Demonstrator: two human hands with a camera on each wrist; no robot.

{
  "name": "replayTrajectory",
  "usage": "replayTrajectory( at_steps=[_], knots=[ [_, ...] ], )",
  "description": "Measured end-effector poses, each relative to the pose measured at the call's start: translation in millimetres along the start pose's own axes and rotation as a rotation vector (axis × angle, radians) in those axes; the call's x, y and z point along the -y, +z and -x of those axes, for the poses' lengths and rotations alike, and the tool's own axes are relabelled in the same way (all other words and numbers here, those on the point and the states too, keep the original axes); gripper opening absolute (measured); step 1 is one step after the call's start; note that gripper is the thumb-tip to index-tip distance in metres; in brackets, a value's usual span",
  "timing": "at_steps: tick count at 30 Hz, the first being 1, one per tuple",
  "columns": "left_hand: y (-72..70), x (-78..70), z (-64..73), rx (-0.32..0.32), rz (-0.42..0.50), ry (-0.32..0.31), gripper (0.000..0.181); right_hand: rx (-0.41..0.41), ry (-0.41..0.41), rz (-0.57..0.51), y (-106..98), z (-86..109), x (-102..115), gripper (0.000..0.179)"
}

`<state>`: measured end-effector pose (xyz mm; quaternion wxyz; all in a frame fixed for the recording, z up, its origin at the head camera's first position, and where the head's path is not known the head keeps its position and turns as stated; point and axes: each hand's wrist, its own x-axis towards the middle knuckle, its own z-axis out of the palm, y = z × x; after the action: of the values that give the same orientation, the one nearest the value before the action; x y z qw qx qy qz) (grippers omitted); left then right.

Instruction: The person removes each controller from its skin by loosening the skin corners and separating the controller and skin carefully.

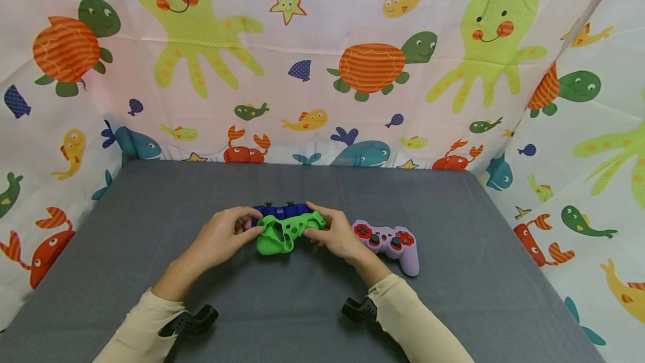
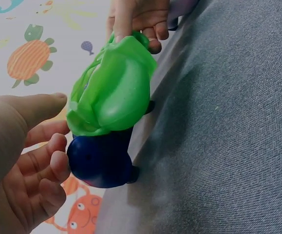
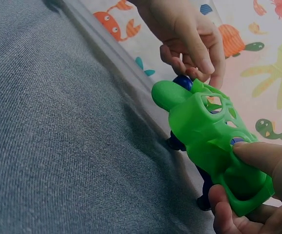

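A bright green rubbery controller cover (image 1: 284, 234) with cut-out holes lies against the near side of a blue game controller (image 1: 282, 211). My right hand (image 1: 336, 232) holds the cover's right end, thumb on its face and fingers beneath, as the right wrist view shows. At the other end, my left hand (image 1: 228, 234) has its fingers loosely bent beside the cover and the controller. In the left wrist view a small gap parts that thumb from the cover; whether its fingertips touch the blue controller (image 2: 99, 163) is hard to tell. Two dark sticks stand out on the controller's far side.
A lilac game controller (image 1: 388, 242) with red button areas and dark sticks lies on the grey cloth-covered table (image 1: 282, 318), just right of my right hand. Behind and beside the table hangs a white curtain (image 1: 302, 32) printed with sea animals. Each wrist carries a black device.
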<state>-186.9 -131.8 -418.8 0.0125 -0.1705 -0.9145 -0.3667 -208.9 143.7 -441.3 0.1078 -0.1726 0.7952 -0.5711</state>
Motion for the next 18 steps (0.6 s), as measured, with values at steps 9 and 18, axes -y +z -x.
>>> replayTrajectory(
  at_steps=[9,18],
  knots=[
    [-4.4,8.2,-0.7,-0.079,0.032,-0.008,0.020,0.006,0.000,0.011,0,0.0,1,0.067],
    [-4.3,15.9,-2.6,-0.076,0.058,-0.076,0.039,0.008,0.000,0.016,-1,0.0,1,0.067]
  ],
)
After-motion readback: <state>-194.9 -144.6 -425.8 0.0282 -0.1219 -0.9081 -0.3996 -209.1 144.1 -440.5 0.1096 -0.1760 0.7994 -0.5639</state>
